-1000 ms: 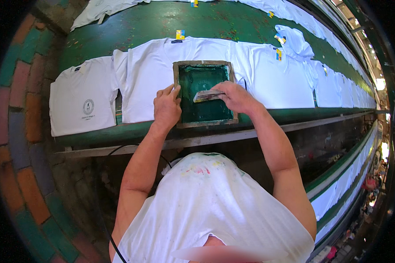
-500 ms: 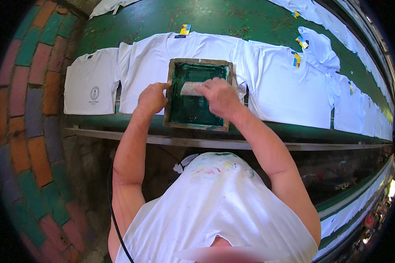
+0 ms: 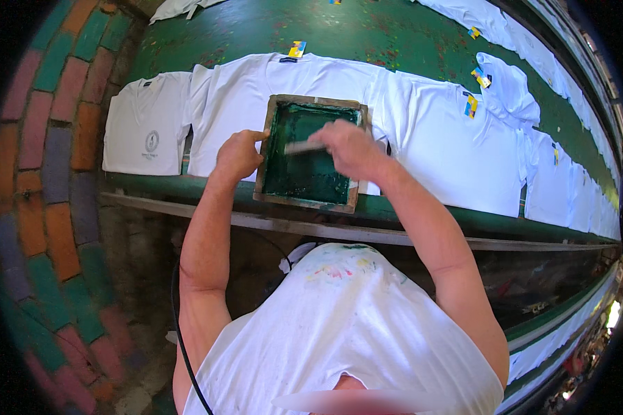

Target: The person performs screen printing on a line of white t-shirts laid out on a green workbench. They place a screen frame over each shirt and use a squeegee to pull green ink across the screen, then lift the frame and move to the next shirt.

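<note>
A wooden screen-printing frame [image 3: 271,159] with dark green mesh lies over a white T-shirt [image 3: 232,90] on the table. My left hand [image 3: 241,155] is closed on the left side of that frame, its fingers at the wooden edge. Inside the frame, my right hand [image 3: 353,149] grips a squeegee [image 3: 303,146], whose pale, narrow edge shows left of the fingers. The rest of the squeegee is hidden by the hand. Left of the frame lies a white T-shirt [image 3: 128,117] bearing a small dark round print [image 3: 151,142].
More white T-shirts [image 3: 450,152] lie side by side to the right along the green table [image 3: 256,34], some with yellow and blue tags. A bunched shirt [image 3: 509,90] sits behind them. A wooden rail [image 3: 284,225] runs along the near edge. A painted brick wall [image 3: 48,152] stands at left.
My right hand and the squeegee have shifted slightly, and the squeegee is now tilted so that a thinner edge shows. My left hand stays on the frame, whose near end has swung slightly left.
</note>
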### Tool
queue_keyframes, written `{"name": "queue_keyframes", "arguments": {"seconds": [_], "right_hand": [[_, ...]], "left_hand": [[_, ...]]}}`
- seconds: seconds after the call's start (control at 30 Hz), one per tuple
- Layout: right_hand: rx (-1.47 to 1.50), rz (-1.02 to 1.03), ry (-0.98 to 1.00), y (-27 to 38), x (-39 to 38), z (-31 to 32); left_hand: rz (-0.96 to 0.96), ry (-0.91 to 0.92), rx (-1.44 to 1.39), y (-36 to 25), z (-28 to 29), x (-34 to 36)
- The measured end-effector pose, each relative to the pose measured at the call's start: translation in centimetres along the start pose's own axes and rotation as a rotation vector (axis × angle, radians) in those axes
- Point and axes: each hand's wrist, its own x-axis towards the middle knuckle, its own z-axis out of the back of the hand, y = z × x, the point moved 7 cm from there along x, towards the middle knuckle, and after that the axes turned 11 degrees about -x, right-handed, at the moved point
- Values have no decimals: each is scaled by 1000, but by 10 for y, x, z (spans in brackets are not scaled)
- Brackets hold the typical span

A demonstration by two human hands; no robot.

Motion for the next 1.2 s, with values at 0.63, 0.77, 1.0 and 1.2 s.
{"name": "queue_keyframes", "arguments": {"seconds": [0.63,0.77,1.0,1.2], "right_hand": [[5,-72,79,25,-13,-1],[-122,-177,-33,-10,23,9],[-216,-151,-28,25,-1,-10],[-213,-96,-66,88,-43,-18]], "left_hand": [[-212,-35,-108,7,6,4],[-216,-12,-119,12,3,6],[-91,102,-338,29,-7,8],[-101,-31,-755,58,-38,4]]}}
